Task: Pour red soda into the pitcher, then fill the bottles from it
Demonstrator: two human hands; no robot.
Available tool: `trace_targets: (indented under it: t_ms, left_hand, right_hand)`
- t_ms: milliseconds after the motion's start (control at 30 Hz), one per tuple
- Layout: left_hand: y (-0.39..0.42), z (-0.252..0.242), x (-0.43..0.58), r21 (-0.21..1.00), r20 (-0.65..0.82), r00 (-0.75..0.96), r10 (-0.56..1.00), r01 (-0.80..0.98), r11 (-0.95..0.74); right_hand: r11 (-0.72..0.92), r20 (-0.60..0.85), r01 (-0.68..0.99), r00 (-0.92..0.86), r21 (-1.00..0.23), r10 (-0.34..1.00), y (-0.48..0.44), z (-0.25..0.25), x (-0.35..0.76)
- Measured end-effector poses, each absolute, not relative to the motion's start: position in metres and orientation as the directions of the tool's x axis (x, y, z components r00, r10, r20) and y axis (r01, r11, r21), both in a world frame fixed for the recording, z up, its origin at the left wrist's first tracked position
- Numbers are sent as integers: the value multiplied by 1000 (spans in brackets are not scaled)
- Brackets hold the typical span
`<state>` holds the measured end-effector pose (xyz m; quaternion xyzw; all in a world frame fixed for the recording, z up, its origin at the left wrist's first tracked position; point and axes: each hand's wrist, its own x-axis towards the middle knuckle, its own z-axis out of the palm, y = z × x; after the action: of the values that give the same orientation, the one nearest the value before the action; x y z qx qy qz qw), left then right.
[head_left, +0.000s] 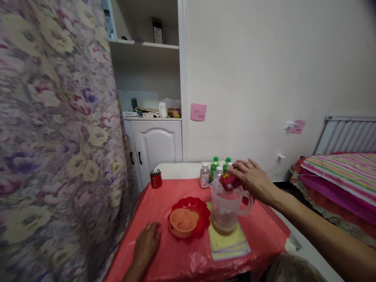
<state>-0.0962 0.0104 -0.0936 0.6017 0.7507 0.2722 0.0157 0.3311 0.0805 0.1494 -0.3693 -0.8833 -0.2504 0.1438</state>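
My right hand grips a red drink can, which is tilted over the mouth of a clear plastic measuring jug. Whether liquid is flowing from it I cannot tell. The jug stands upright on a folded yellow cloth, its handle pointing right. On the red table cover, left of a scalloped red dish, my left hand lies flat with nothing in it. Inside the dish sits an orange bowl. A second can, dark red with a black top, stands upright at the back left.
Behind the jug several bottles cluster, among them a green-capped bottle and a white-capped bottle. A floral curtain hangs at the left, near a white cabinet. A bed stands at the right.
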Motion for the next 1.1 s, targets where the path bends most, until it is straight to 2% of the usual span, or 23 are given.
trace_targets:
  t_ms: [200, 433, 767, 900, 1100]
  left_hand:
    - [-2, -91, -95, 434, 322, -227, 919, 898, 69]
    - [-21, -106, -87, 499, 371, -270, 889, 865, 54]
    - [-25, -93, -45, 727, 412, -416, 811, 687, -17]
    - [-7, -87, -29, 716, 445, -364, 818, 693, -81]
    - [18, -97, -21, 612, 488, -282, 826, 785, -94]
  right_hand:
    - [594, 470, 736, -670, 325, 574, 81, 144, 333]
    - [584, 470, 739, -668, 335, 576, 81, 138, 333]
    - [539, 542, 792, -598, 286, 591, 87, 123, 342]
    - [516, 586, 805, -578, 294, 568, 88, 123, 343]
    - [526, 588, 806, -572, 272, 572, 89, 126, 346]
